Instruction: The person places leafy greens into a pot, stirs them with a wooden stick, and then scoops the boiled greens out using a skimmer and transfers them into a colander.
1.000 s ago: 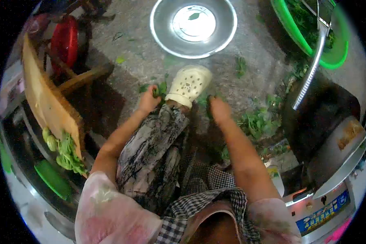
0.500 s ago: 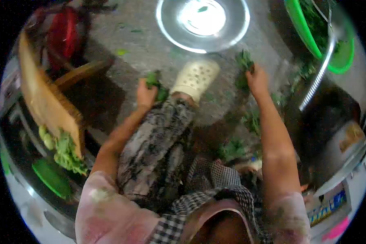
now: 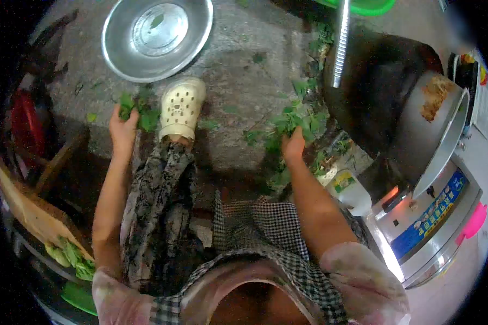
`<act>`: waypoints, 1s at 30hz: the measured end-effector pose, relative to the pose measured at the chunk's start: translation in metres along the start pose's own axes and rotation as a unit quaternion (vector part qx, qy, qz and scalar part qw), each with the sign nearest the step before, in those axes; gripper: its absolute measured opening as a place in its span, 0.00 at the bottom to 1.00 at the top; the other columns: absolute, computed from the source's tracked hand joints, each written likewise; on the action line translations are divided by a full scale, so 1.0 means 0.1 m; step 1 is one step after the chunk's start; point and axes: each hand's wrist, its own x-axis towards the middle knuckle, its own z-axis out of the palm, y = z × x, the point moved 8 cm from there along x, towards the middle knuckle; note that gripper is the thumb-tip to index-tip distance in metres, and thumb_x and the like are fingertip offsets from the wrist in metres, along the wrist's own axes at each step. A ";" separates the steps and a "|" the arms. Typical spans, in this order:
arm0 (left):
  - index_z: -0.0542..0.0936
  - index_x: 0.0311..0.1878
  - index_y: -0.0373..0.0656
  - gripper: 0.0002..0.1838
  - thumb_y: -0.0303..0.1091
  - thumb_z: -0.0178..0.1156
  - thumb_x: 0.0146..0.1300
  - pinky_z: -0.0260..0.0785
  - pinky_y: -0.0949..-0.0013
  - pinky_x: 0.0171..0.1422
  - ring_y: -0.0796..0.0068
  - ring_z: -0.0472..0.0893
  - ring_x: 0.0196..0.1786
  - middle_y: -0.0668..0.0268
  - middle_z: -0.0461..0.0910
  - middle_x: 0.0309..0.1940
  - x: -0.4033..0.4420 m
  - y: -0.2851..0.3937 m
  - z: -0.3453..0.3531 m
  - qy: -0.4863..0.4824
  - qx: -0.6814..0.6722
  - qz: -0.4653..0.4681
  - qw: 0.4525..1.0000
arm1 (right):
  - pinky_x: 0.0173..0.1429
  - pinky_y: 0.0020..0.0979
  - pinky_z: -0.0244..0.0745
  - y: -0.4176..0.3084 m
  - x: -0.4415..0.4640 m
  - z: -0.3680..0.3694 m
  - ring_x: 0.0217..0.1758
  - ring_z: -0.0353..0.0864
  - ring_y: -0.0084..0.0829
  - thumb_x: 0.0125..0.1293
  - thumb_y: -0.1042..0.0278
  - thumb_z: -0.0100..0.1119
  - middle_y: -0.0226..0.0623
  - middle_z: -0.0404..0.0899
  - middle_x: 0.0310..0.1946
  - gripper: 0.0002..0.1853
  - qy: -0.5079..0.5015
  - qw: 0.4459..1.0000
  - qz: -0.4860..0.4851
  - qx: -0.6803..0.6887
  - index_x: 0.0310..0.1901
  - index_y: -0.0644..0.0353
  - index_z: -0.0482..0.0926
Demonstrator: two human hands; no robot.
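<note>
My left hand [image 3: 123, 129] is closed around a small bunch of leafy greens [image 3: 127, 104], beside the cream clog [image 3: 183, 108] on my foot. More leaves hang below that bunch, close to the clog. To the right, my right hand [image 3: 293, 144] reaches down to a pile of leafy greens [image 3: 305, 120] on the concrete floor. Its fingers are pressed together on some stems, with the fingertips partly hidden by leaves. A wide metal basin [image 3: 114, 51] stands on the floor ahead of my left hand, a single leaf inside it.
A green plastic basket [image 3: 371, 10] is at the top edge, near a ribbed metal hose [image 3: 340, 51]. A large dark pot [image 3: 417, 108] stands at right, above a white plastic jug [image 3: 352, 189]. On the left are a wooden board [image 3: 35, 208] with vegetables and a red object [image 3: 27, 127].
My view has swung right, so the basin and clog appear further left. My right hand has gone from holding greens off the floor to the pile. My left hand still holds its bunch.
</note>
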 end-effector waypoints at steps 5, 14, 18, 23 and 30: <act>0.72 0.44 0.41 0.20 0.22 0.59 0.43 0.66 0.63 0.51 0.56 0.73 0.47 0.57 0.72 0.40 -0.40 1.61 1.24 -0.285 0.042 0.353 0.890 | 0.44 0.39 0.68 -0.13 0.03 -0.63 0.44 0.70 0.47 0.49 0.64 0.63 0.53 0.70 0.40 0.21 0.154 0.971 -0.150 -0.108 0.43 0.68 0.71; 0.71 0.45 0.38 0.15 0.23 0.49 0.52 0.72 0.58 0.35 0.52 0.78 0.36 0.48 0.73 0.38 -0.90 1.92 3.96 -0.339 0.211 0.412 0.819 | 0.42 0.33 0.69 0.14 0.46 -0.74 0.36 0.73 0.38 0.52 0.65 0.61 0.48 0.76 0.36 0.22 0.066 0.998 -0.006 -0.023 0.47 0.68 0.70; 0.71 0.44 0.37 0.14 0.23 0.50 0.51 0.73 0.57 0.35 0.51 0.78 0.36 0.47 0.72 0.39 -0.90 1.80 3.98 -0.332 0.273 0.374 0.822 | 0.39 0.31 0.71 0.05 0.02 -0.79 0.30 0.76 0.34 0.50 0.69 0.63 0.42 0.78 0.27 0.15 0.035 0.985 -0.077 0.152 0.39 0.64 0.74; 0.70 0.45 0.39 0.16 0.23 0.52 0.49 0.70 0.55 0.41 0.49 0.75 0.39 0.47 0.67 0.46 -1.45 1.41 3.50 -0.379 0.233 0.336 0.830 | 0.43 0.35 0.66 0.86 -0.67 -0.11 0.39 0.71 0.32 0.52 0.62 0.62 0.42 0.74 0.38 0.21 -0.046 0.973 0.106 0.201 0.42 0.69 0.72; 0.65 0.57 0.38 0.27 0.48 0.49 0.61 0.63 0.55 0.56 0.48 0.70 0.52 0.50 0.59 0.58 -2.93 -0.12 3.35 -0.419 0.190 -0.098 0.883 | 0.51 0.36 0.67 1.69 -0.97 0.92 0.47 0.73 0.39 0.52 0.51 0.61 0.49 0.73 0.46 0.35 0.053 0.861 0.348 0.368 0.55 0.68 0.64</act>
